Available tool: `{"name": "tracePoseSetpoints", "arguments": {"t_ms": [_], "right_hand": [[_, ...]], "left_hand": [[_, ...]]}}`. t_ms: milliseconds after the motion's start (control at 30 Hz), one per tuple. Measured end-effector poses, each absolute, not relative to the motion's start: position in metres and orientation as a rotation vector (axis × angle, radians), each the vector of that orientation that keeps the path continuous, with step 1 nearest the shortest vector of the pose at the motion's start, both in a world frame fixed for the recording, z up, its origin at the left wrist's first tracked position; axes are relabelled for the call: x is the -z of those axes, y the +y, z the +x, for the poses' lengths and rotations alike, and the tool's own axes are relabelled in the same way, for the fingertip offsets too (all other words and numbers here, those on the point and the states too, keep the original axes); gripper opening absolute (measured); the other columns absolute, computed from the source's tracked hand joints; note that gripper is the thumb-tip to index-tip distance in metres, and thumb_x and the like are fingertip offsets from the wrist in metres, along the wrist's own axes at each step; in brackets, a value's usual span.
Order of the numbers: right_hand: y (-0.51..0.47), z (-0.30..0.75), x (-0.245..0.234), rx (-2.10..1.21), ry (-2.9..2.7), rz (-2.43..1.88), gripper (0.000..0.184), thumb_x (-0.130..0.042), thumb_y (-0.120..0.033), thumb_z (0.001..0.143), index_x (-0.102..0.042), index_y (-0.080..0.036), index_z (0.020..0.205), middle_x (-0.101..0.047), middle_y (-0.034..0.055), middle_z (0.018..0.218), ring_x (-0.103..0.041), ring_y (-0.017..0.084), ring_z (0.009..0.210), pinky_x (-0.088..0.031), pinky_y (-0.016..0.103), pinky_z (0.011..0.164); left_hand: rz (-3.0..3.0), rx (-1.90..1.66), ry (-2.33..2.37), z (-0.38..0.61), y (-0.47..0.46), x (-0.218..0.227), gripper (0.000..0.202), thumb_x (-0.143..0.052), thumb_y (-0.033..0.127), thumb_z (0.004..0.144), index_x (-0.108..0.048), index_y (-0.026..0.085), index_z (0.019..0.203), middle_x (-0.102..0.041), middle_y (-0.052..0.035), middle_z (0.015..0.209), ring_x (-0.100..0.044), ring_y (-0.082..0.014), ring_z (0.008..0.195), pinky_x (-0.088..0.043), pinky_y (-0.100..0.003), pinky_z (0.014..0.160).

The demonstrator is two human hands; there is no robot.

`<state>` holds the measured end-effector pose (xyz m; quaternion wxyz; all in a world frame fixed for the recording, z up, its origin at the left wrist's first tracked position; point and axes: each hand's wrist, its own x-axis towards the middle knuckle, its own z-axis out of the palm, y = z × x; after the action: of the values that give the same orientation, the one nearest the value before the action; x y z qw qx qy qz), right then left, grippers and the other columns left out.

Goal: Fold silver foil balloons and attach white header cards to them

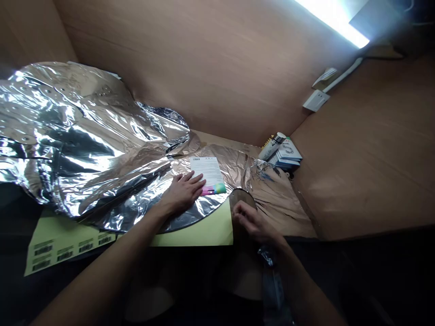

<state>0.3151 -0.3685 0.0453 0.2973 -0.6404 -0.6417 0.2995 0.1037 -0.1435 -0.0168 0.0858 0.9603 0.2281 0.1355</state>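
Head view: a large, crinkled silver foil sheet covers the left half of the tan work surface, heaped in loose folds towards the far left corner. Its near edge curves round and rests on a pale yellow-green card, and a row of black barcode labels shows on the card's left part.

The left hand lies flat and open on the foil, fingers spread, its fingertips just touching a white printed leaflet with a rainbow-coloured strip along its near edge. The leaflet sits flat on the foil near the middle of the surface.

The right hand is narrow, with fingers curled against the rim of a dark translucent curved film. Whether it grips the film cannot be told. A dark, glossy plastic strip hangs near the right wrist.

In the far right corner stands a stack of small blue-and-white boxes. The foil remains creased, with no neat fold showing.
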Motion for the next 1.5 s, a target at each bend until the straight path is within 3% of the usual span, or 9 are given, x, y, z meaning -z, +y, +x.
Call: {"name": "tracePoseSetpoints", "arguments": {"t_ms": [67, 267, 467, 633, 800, 1033, 1233, 1500], "right_hand": [[-0.356, 0.319, -0.055, -0.823, -1.613, -1.636, 0.011, -0.047, -0.028, 0.106, -0.053, -0.023, 0.098, -0.055, -0.0002, 0.090, -0.052, 0.017, 0.081, -0.043, 0.029, 0.072], [-0.352, 0.321, -0.060, -0.677, -2.053, -1.763, 0.007, -0.059, -0.019, 0.100, -0.065, -0.022, 0.099, -0.063, 0.0029, 0.103, -0.059, 0.019, 0.092, -0.044, 0.031, 0.082], [-0.377, 0.310, -0.025, -0.457, -2.123, -1.941, 0.005, -0.061, -0.017, 0.101, -0.063, -0.021, 0.100, -0.063, 0.0044, 0.107, -0.058, 0.021, 0.097, -0.042, 0.034, 0.087], [-0.377, 0.303, -0.013, -0.256, -2.250, -2.005, 0.010, -0.051, -0.018, 0.104, -0.059, -0.019, 0.098, -0.062, 0.0072, 0.102, -0.056, 0.024, 0.096, -0.040, 0.040, 0.088], [-0.386, 0.307, -0.025, -0.463, -2.067, -1.898, 0.011, -0.044, -0.021, 0.106, -0.052, -0.022, 0.098, -0.059, 0.0045, 0.102, -0.055, 0.022, 0.094, -0.040, 0.040, 0.092], [-0.323, 0.322, -0.047, -0.634, -1.781, -1.733, 0.016, -0.044, -0.031, 0.105, -0.048, -0.024, 0.092, -0.054, -0.0007, 0.088, -0.050, 0.017, 0.080, -0.041, 0.029, 0.072], [-0.233, 0.324, -0.033, -0.578, -1.893, -1.848, 0.011, -0.051, -0.022, 0.097, -0.054, -0.021, 0.086, -0.059, 0.0011, 0.087, -0.053, 0.017, 0.080, -0.039, 0.028, 0.072], [-0.210, 0.322, -0.016, -0.505, -1.937, -2.016, 0.010, -0.061, -0.023, 0.094, -0.063, -0.019, 0.085, -0.066, 0.0041, 0.088, -0.053, 0.018, 0.079, -0.037, 0.029, 0.074]], "left_hand": [[2.859, -0.398, 0.680, 0.103, -0.144, 0.015, 0.049, -0.032, 0.048, 0.108, -0.050, 0.033, 0.152, -0.045, -0.0017, 0.163, -0.033, -0.0361, 0.152, -0.029, -0.058, 0.113], [2.849, -0.414, 0.697, 0.103, -0.145, 0.014, 0.047, -0.035, 0.047, 0.107, -0.052, 0.033, 0.150, -0.046, -0.0017, 0.163, -0.033, -0.0366, 0.152, -0.028, -0.059, 0.113], [2.859, -0.429, 0.681, 0.105, -0.141, 0.021, 0.048, -0.034, 0.047, 0.108, -0.052, 0.033, 0.149, -0.046, -0.0007, 0.163, -0.033, -0.0358, 0.152, -0.029, -0.057, 0.112], [2.856, -0.393, 0.693, 0.106, -0.140, 0.021, 0.049, -0.034, 0.047, 0.107, -0.052, 0.033, 0.150, -0.045, -0.0011, 0.163, -0.033, -0.0358, 0.153, -0.029, -0.057, 0.113], [2.856, -0.382, 0.705, 0.105, -0.146, 0.013, 0.050, -0.033, 0.047, 0.107, -0.051, 0.031, 0.151, -0.044, -0.0019, 0.164, -0.033, -0.0361, 0.153, -0.030, -0.059, 0.113], [2.848, -0.419, 0.705, 0.104, -0.146, 0.014, 0.048, -0.036, 0.046, 0.107, -0.054, 0.032, 0.148, -0.047, -0.0018, 0.162, -0.035, -0.0365, 0.151, -0.029, -0.060, 0.114], [2.851, -0.458, 0.693, 0.105, -0.144, 0.022, 0.046, -0.036, 0.046, 0.107, -0.056, 0.033, 0.147, -0.049, -0.0022, 0.161, -0.036, -0.0353, 0.151, -0.028, -0.059, 0.115], [2.796, -0.510, 0.663, 0.103, -0.144, 0.021, 0.047, -0.035, 0.048, 0.108, -0.055, 0.034, 0.148, -0.050, -0.0026, 0.160, -0.035, -0.0341, 0.152, -0.027, -0.058, 0.116]]}}
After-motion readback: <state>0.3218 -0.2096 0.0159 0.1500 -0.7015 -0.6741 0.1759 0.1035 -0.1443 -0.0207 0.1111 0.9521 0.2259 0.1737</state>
